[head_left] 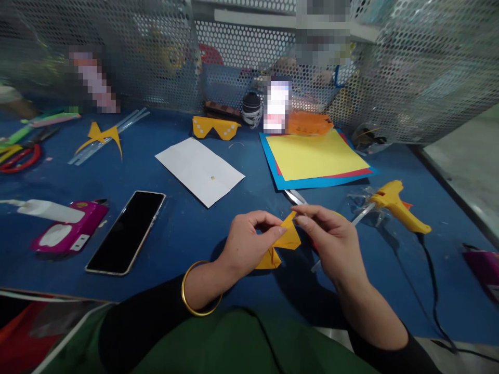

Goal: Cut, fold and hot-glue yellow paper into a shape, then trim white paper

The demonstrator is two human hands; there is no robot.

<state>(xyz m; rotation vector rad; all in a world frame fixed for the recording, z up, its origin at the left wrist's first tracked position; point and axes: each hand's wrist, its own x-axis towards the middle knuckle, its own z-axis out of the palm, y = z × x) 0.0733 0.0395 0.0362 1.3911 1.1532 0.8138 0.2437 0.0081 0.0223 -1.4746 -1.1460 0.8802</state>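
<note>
My left hand (pixel 249 241) is closed on a folded piece of yellow-orange paper (pixel 289 238), pinching it between thumb and fingers. At the paper's upper narrow tip, the thumb and forefinger of my right hand (pixel 331 236) come together. Another yellow-orange folded part (pixel 271 259) shows just below, partly hidden by my left hand; whether it is joined to the upper piece I cannot tell. Metal blades, apparently of scissors (pixel 295 197), lie on the table behind my right hand, which covers most of them.
A yellow glue gun (pixel 401 208) lies right, its cord running off the front. Coloured sheets (pixel 315 156), a white card (pixel 200 171) and a yellow paper mask shape (pixel 216 128) lie behind. Left are a phone (pixel 127 232), a purple power strip (pixel 70 228) and red-handled pliers (pixel 29 156).
</note>
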